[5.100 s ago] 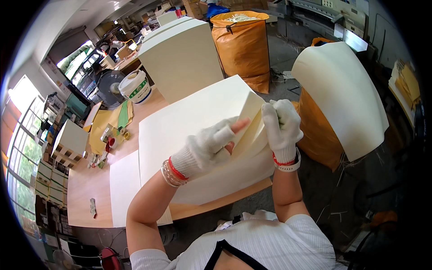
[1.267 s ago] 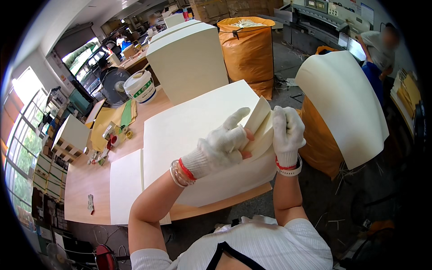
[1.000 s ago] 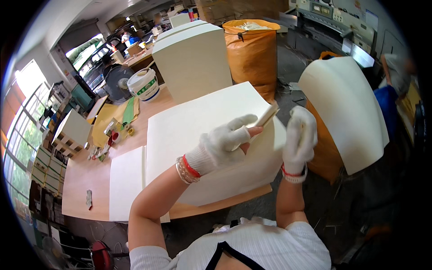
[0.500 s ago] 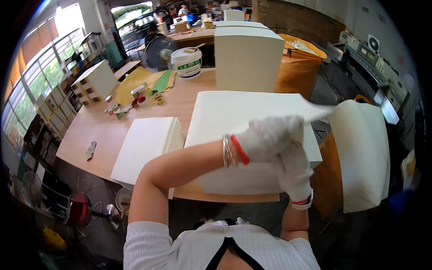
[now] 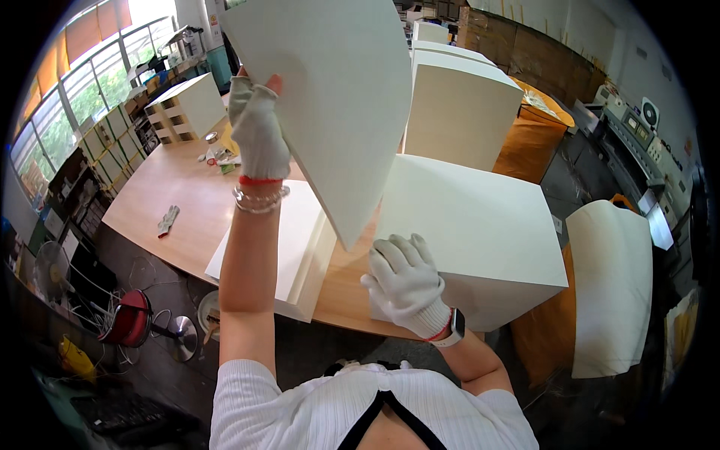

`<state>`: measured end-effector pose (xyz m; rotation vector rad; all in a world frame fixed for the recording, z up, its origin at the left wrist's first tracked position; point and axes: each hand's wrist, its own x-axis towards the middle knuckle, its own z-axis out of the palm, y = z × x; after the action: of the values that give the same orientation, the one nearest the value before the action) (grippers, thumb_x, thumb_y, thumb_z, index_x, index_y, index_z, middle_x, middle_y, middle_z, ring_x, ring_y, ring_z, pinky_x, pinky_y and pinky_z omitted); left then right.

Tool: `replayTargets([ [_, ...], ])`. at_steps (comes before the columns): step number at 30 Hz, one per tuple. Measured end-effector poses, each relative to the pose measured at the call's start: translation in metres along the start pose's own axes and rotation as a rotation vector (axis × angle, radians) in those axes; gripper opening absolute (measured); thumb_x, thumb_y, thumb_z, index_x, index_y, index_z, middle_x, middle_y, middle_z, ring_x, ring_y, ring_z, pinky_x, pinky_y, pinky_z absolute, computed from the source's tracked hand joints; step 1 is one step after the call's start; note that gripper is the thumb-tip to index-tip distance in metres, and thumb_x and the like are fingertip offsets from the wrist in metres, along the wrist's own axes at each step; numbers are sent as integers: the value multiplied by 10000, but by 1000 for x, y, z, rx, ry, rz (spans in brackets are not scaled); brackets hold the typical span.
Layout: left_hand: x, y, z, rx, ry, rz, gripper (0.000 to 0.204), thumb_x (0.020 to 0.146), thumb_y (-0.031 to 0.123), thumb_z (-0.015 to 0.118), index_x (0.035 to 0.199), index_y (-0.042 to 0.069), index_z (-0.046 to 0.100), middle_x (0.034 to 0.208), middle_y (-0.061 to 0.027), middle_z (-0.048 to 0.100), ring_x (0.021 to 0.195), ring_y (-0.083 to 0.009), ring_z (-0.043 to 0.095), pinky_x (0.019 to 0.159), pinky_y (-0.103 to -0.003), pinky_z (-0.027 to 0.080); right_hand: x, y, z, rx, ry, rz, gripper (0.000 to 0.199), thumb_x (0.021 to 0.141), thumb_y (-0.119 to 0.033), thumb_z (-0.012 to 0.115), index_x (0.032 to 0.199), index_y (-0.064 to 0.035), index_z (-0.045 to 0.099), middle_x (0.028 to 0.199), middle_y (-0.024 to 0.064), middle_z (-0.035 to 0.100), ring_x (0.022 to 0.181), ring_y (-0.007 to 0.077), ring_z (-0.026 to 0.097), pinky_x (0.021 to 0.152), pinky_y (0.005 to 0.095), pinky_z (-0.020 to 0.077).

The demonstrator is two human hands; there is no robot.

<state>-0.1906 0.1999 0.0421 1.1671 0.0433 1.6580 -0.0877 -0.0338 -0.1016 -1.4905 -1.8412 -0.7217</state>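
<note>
Paper tilts upright; long axis steep, corner down.

Paper workshop, seemingly: white sheet stacks on worktable, orange scrap sack, control-panel machine.

A wooden table bears white paper stacks and a glove.

- Daylight enters through the windows beyond the table's left edge, panes partly blown out;
- soft sheen near that edge;
- raised sheet shaded grey;
- floor below the near edge dim;
- fisheye bending, black corners
</note>
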Motion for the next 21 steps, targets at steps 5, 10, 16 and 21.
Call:
replayTargets([
  [5,0,12,-16,-2,44,118,355,909,-3,592,1263,9,577,1070,-38,663,966,-100,612,874,-252,505,3,-2,-5,68,-81,33,378,746,-176,741,1054,-1,612,1083,166,626,1000,343,621,914,509,477],
  [10,-1,12,-12,76,33,206,292,910,9,612,1202,13,615,963,-21,673,876,-69,604,801,-219,488,15,-27,18,405,6,41,420,791,-125,740,1161,17,604,1135,189,636,1033,392,623,907,457,515],
  [16,57,29,-45,209,104,147,262,912,22,607,1172,26,637,999,-33,687,858,-97,623,780,-247,504,20,-37,23,450,6,84,482,822,-140,757,1241,26,585,1181,206,639,1101,405,619,942,451,517],
  [21,18,55,-32,224,82,343,193,911,101,656,1095,48,637,982,-63,685,795,-146,654,716,-277,560,24,-52,45,509,76,241,793,819,-149,810,1442,49,361,1359,255,555,1223,379,595,990,414,509],
])
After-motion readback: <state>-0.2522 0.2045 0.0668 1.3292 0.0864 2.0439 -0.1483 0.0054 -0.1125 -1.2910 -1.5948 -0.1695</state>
